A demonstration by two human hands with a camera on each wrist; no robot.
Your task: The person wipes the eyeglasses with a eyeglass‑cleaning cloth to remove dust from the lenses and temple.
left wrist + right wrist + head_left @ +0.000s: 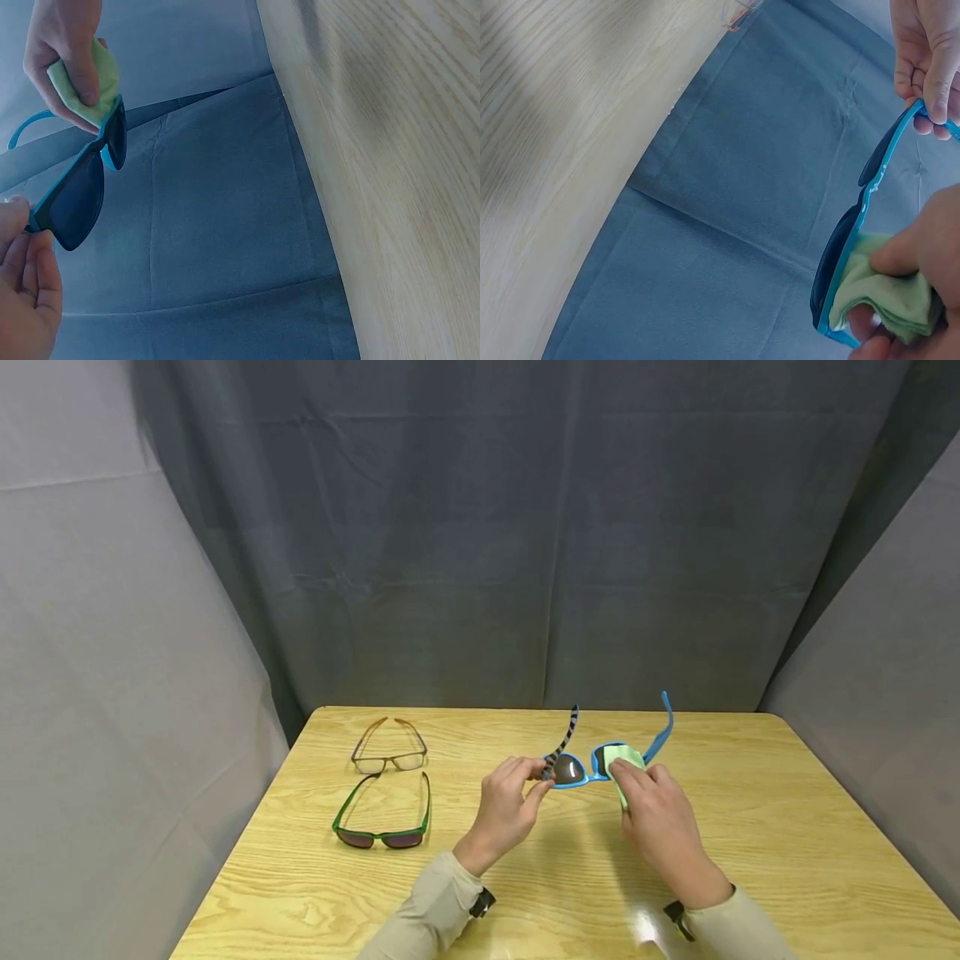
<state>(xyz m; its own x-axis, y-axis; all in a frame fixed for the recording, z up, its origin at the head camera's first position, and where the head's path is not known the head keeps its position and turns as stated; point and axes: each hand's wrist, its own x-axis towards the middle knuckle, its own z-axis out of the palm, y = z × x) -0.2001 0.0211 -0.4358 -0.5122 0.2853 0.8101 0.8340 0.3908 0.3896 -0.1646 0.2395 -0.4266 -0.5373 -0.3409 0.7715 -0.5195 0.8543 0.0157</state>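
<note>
Blue-framed sunglasses (pixel 576 783) with dark lenses are held up over the table, temples unfolded toward the back; one temple is striped dark and grey, the other plain blue. My left hand (pixel 506 806) pinches the left hinge corner between thumb and fingers. In my right hand (pixel 660 827) is a light green cloth (pixel 628 757), gripped against the right lens and partly covering it. From the right wrist view, the bunched cloth (pixel 889 296) sits on the inner side of that lens, with the thumb over it. The left wrist view shows the dark lens fronts of the sunglasses (pixel 75 199).
Brown-templed clear eyeglasses (pixel 388 763) rest on the wooden table (pixel 570 893) at the back left. Just in front of them lie green sunglasses (pixel 381 835) with unfolded temples. A dark grey curtain (pixel 450 543) hangs behind the table, and pale cloth walls (pixel 112 693) flank it.
</note>
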